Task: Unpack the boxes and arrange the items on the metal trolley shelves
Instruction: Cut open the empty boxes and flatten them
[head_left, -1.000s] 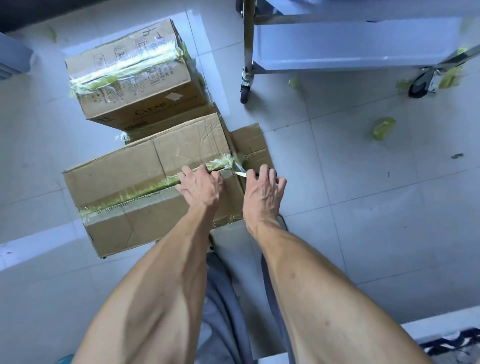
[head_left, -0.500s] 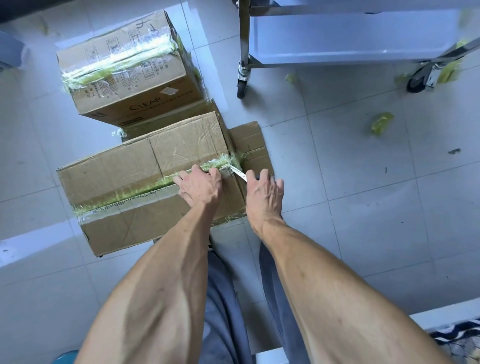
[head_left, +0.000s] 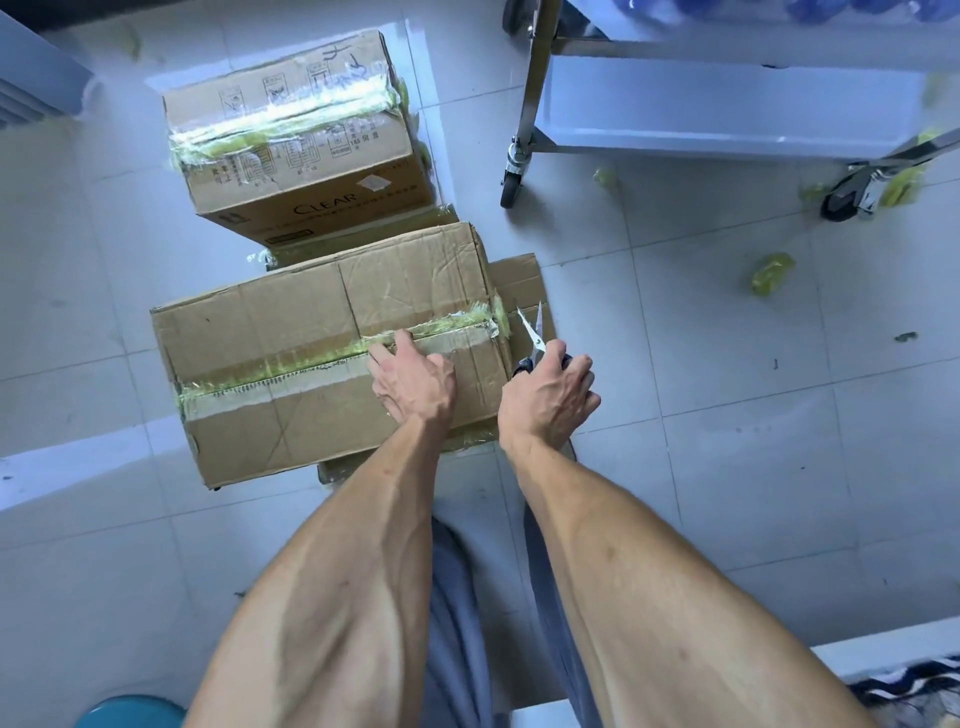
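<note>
A taped brown cardboard box (head_left: 291, 364) lies on the tiled floor in front of me, its top seam covered in greenish tape. My left hand (head_left: 413, 382) presses flat on the top of the box near the right end of the seam. My right hand (head_left: 550, 400) grips a pair of scissors (head_left: 534, 332), blades spread and pointing up, just off the box's right edge. Behind it stands a second sealed box (head_left: 301, 140) printed CLEAR. The metal trolley (head_left: 727, 119) is at the upper right, with blue items on an upper shelf.
Crumpled green tape scraps (head_left: 771, 273) lie on the floor near the trolley wheels (head_left: 511, 184). A flattened cardboard piece (head_left: 522, 280) sticks out under the near box's right side. A teal round object (head_left: 130, 712) is at the bottom left, a patterned mat (head_left: 919, 686) at the bottom right.
My right hand has pulled back to the right of the box and lifted the scissors clear of the tape, blades now spread. My left hand stays on the box top.
</note>
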